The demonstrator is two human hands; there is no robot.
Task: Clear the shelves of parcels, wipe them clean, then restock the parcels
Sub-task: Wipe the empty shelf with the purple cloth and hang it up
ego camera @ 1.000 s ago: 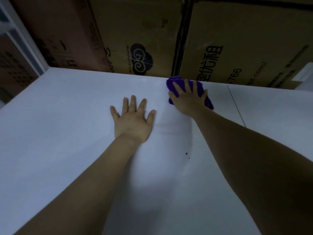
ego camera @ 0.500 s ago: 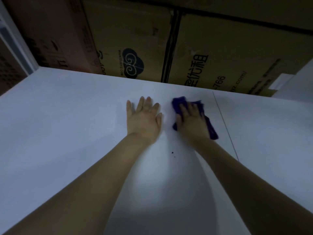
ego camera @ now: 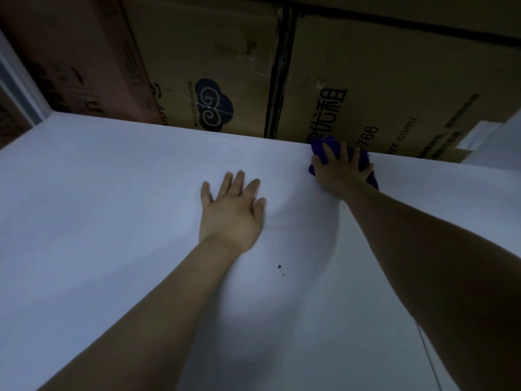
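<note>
Pressing a purple cloth (ego camera: 320, 145) with the right hand (ego camera: 339, 172), fingers laid straight over it, at the white shelf's (ego camera: 98, 207) back edge, near cardboard boxes (ego camera: 214, 66). Resting the left hand (ego camera: 231, 213) flat mid-shelf, fingers spread.

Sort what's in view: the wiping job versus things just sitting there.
Job: purple cloth, right hand pressing it, left hand flat on the white shelf, dark specks on it.
Idle: cloud-logo cardboard box, cardboard box with printed characters, reddish box, all behind the shelf.
</note>
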